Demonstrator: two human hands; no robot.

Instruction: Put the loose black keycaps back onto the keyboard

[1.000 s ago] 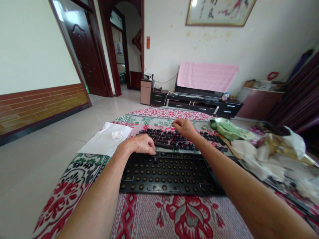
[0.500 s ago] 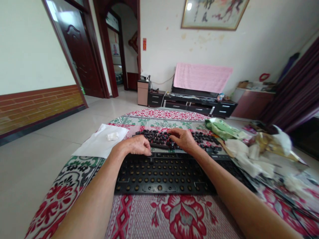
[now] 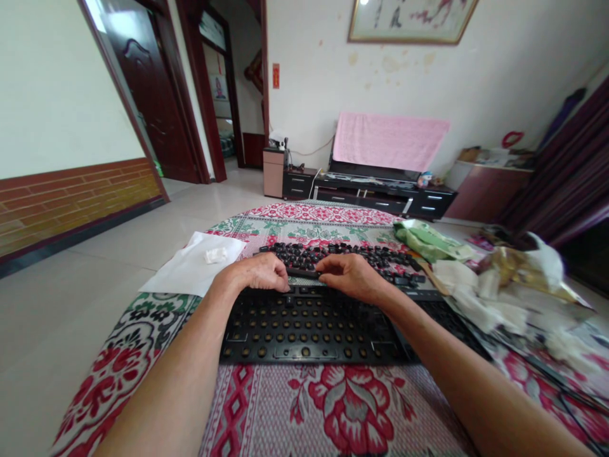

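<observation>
A black keyboard (image 3: 304, 330) lies before me, most of its key positions bare with round brownish studs showing. One keycap (image 3: 290, 301) sits near its top edge, and a few more are along the top row. My left hand (image 3: 264, 273) is curled closed at that upper edge, its fingertips by the top row; whatever it may pinch is hidden. Just behind the keyboard, loose black keycaps (image 3: 297, 256) are spread in a heap. My right hand (image 3: 352, 276) hovers at the heap's near side, thumb and forefinger brought together by a long black key (image 3: 302, 273); anything between them is too small to make out.
White paper (image 3: 188, 266) with a crumpled tissue (image 3: 216, 255) lies to the left. At right are a green packet (image 3: 431, 241), crumpled tissues (image 3: 476, 298), a gold and clear wrapper (image 3: 518, 273) and a dark cable (image 3: 566, 397). A flowered cloth (image 3: 266, 412) covers the round table.
My right hand has moved a little toward me and to the left, from over the keycap heap to its near edge, fingertips closer together. My left hand stays at the keyboard's upper edge.
</observation>
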